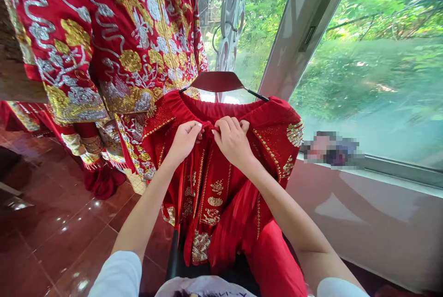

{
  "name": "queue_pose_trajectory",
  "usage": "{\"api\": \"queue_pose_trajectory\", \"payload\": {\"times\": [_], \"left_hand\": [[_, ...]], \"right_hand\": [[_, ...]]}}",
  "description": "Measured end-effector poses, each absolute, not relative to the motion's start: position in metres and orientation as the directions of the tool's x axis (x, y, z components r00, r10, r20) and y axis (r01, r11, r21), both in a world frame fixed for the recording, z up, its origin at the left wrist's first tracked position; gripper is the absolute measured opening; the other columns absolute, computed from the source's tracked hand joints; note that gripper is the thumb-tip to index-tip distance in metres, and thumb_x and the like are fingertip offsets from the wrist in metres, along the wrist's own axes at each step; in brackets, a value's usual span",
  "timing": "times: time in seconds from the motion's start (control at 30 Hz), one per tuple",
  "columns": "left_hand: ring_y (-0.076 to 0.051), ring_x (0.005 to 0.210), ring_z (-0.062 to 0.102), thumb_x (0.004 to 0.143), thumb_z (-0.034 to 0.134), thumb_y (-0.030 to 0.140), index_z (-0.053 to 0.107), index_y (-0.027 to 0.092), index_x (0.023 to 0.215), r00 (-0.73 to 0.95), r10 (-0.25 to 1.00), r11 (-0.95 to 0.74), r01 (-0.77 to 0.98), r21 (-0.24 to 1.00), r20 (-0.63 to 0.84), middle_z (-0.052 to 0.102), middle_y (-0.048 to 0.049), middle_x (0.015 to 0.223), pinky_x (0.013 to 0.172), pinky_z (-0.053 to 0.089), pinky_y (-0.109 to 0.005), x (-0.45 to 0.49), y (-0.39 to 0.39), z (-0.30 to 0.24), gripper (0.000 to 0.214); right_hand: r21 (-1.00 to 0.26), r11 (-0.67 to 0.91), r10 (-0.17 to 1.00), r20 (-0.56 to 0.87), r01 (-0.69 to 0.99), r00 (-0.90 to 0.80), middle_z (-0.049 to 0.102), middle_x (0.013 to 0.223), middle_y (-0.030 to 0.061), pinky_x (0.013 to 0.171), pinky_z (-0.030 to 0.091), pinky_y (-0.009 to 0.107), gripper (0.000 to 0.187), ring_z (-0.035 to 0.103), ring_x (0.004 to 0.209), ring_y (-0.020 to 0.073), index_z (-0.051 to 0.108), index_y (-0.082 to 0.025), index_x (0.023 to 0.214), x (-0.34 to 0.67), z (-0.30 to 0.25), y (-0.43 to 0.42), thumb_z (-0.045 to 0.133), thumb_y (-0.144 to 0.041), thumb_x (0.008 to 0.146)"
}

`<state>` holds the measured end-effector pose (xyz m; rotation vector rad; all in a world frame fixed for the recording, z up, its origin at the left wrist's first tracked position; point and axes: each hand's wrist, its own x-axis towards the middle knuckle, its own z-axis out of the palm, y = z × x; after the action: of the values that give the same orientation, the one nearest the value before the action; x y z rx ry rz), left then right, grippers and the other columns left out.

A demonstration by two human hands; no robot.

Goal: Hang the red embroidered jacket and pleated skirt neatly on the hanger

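We find our left hand [186,141] and right hand [234,141] closed, both pinching the gathered edge [208,125] of a red garment [221,186] spread below them. Beyond them, a hanger [218,82]; leftward, an embroidered jacket [148,48]; rightward, a window [374,71].

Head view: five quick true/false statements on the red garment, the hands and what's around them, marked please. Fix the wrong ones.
1. The left hand and right hand both grip the red garment near its front top edge. True.
2. The hanger lies on the floor. False: it shows at the red garment's top edge, with its dark red piece above that edge.
3. A red embroidered jacket hangs to the picture-left of the hanger. True.
4. The person's sleeves are black. False: they are white.
5. The floor is tiled in dark red. True.
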<state>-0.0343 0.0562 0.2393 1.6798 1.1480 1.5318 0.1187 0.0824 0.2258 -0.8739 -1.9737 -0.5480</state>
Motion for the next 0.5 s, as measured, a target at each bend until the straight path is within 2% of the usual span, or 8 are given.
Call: {"api": "queue_pose_trajectory", "payload": {"times": [0.07, 0.13, 0.2, 0.27, 0.37, 0.5], "left_hand": [[-0.014, 0.074, 0.056, 0.085, 0.051, 0.03, 0.06, 0.017, 0.083, -0.088, 0.749, -0.557, 0.453, 0.696, 0.657, 0.061, -0.0025, 0.08, 0.071, 0.049, -0.027, -0.033, 0.052, 0.237, 0.016], [-0.017, 0.09, 0.057, 0.086, 0.055, 0.027, 0.061, 0.018, 0.102, -0.058, 0.582, -0.582, 0.668, 0.464, 0.811, 0.063, -0.0047, 0.097, 0.083, 0.048, -0.032, -0.033, 0.048, 0.236, 0.019], [-0.02, 0.1, 0.055, 0.089, 0.054, 0.026, 0.059, 0.021, 0.115, 0.071, 0.494, -0.567, 0.782, 0.259, 0.867, 0.062, -0.0056, 0.107, 0.091, 0.046, -0.036, -0.035, 0.044, 0.237, 0.027], [-0.02, 0.107, 0.051, 0.092, 0.051, 0.027, 0.058, 0.023, 0.121, 0.212, 0.485, -0.577, 0.807, 0.128, 0.849, 0.06, -0.0056, 0.114, 0.097, 0.042, -0.038, -0.038, 0.043, 0.24, 0.03], [-0.021, 0.108, 0.049, 0.092, 0.051, 0.03, 0.059, 0.022, 0.12, 0.301, 0.507, -0.607, 0.79, 0.087, 0.808, 0.059, -0.0061, 0.119, 0.098, 0.04, -0.037, -0.039, 0.045, 0.243, 0.029], [-0.02, 0.098, 0.049, 0.092, 0.052, 0.029, 0.063, 0.021, 0.105, 0.264, 0.542, -0.584, 0.801, 0.132, 0.797, 0.062, -0.005, 0.108, 0.091, 0.04, -0.035, -0.036, 0.053, 0.243, 0.019]], "right_hand": [[0.1, 0.604, 0.335, 0.869, 0.79, -0.365, 0.061, 0.082, 0.0048, 0.073, 0.023, 0.034, 0.011, 0.048, 0.076, 0.0199, 0.053, -0.017, 0.084, 0.117, 0.225, 0.086, 0.044, -0.018, 0.092], [0.121, 0.596, 0.278, 0.896, 0.794, -0.345, 0.059, 0.078, 0.004, 0.072, 0.023, 0.034, 0.011, 0.047, 0.073, 0.0194, 0.051, -0.017, 0.08, 0.116, 0.223, 0.089, 0.045, -0.018, 0.09], [0.119, 0.617, 0.211, 0.927, 0.778, -0.309, 0.059, 0.077, 0.0035, 0.072, 0.024, 0.033, 0.012, 0.048, 0.071, 0.0185, 0.05, -0.018, 0.078, 0.116, 0.221, 0.091, 0.045, -0.017, 0.089], [0.103, 0.655, 0.155, 0.951, 0.748, -0.267, 0.06, 0.075, 0.0028, 0.073, 0.026, 0.033, 0.013, 0.049, 0.069, 0.0174, 0.049, -0.019, 0.076, 0.118, 0.22, 0.093, 0.044, -0.016, 0.087], [0.036, 0.755, 0.111, 0.977, 0.655, -0.181, 0.062, 0.075, 0.0015, 0.073, 0.03, 0.034, 0.014, 0.053, 0.069, 0.0158, 0.049, -0.02, 0.074, 0.121, 0.218, 0.095, 0.045, -0.014, 0.086], [-0.074, 0.872, 0.077, 0.997, 0.483, 0.015, 0.065, 0.075, 0.0012, 0.073, 0.04, 0.034, 0.011, 0.06, 0.07, 0.0155, 0.052, -0.02, 0.074, 0.122, 0.215, 0.093, 0.051, -0.013, 0.081]]}}
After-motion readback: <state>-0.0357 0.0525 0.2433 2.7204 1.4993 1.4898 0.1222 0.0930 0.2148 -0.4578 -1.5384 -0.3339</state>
